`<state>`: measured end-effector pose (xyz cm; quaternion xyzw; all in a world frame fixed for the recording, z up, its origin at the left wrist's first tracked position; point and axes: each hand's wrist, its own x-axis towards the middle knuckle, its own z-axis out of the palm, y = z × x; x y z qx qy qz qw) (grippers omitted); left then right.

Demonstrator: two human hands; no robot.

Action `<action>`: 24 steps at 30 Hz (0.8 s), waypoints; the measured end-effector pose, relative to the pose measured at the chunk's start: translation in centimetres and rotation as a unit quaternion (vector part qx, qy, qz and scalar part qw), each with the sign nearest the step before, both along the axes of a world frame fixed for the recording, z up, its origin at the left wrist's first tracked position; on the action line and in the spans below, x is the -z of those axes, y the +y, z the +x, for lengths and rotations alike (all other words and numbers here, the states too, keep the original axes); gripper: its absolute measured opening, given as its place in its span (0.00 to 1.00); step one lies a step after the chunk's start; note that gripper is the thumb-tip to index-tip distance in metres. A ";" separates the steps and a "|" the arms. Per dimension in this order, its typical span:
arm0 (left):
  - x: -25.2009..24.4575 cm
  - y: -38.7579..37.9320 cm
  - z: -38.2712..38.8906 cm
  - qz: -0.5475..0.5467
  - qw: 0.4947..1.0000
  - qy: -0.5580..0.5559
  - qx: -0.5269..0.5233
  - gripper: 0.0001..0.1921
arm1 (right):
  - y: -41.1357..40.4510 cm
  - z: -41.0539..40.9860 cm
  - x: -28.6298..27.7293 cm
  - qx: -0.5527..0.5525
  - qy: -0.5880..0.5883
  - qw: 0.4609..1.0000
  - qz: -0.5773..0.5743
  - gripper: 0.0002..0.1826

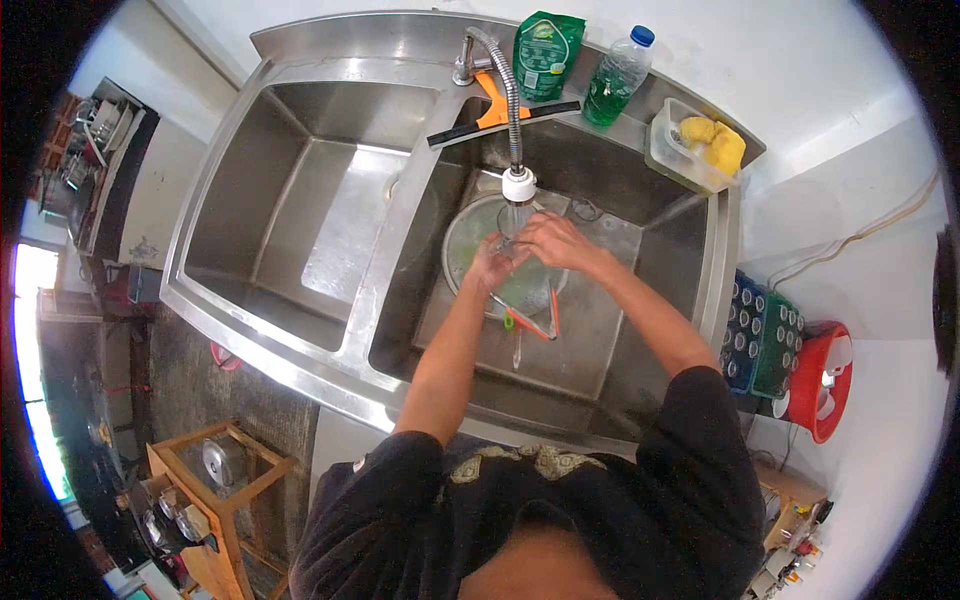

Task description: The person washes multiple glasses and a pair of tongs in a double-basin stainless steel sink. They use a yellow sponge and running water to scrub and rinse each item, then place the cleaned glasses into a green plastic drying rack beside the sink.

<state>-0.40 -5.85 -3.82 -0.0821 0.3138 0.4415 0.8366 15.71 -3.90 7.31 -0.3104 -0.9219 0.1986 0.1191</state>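
Note:
Under the running faucet, my left hand [496, 261] is palm up with its fingers curled. My right hand [556, 238] meets it from the right, fingers bent down towards the left palm. Something small and see-through seems to lie between them, but water and fingers hide what it is. The white faucet head [519, 184] is just above both hands, on a flexible metal hose [513, 112]. Below them a round basin [448, 259] of cloudy, greenish water stands in the right sink bowl [607, 300]. Utensils with orange edges [534, 322] and a green tip stick out over its near rim.
Behind the right bowl are an orange-and-black squeegee [493, 112], a green refill pouch [547, 56], a plastic bottle of green liquid [616, 79] and a plastic tub [671, 154] with yellow sponges [721, 146]. The left bowl [330, 217] adjoins. Bottle crates [772, 337] stand right.

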 end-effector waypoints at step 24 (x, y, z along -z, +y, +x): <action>0.3 -0.1 -2.0 0.077 0.979 0.022 0.187 0.21 | 2.0 -1.2 -0.8 0.086 0.016 0.968 -0.235 0.11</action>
